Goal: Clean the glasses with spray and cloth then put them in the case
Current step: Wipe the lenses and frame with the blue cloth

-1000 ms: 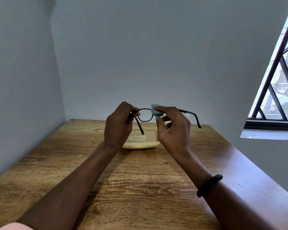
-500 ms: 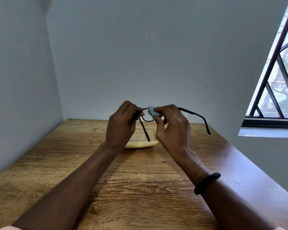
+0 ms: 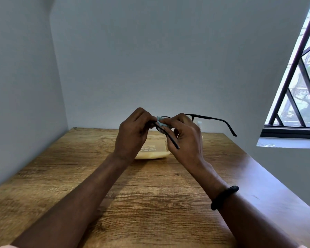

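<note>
Where the two hands meet at centre frame, glasses (image 3: 211, 119) are held above the bench (image 3: 150, 194): left hand (image 3: 132, 133) pinches the frame to steady it, right hand (image 3: 184, 138) presses a small cloth (image 3: 161, 122) on a lens, likely wiping. Case (image 3: 152, 152): on the bench behind, awaiting the glasses.

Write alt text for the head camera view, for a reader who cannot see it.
Two bare hands hold black-framed glasses above a wooden table: the left hand grips the frame while the right hand pinches a small light-blue cloth against a lens. A pale yellow case lies on the table behind the hands, and a barred window is at right.
</note>
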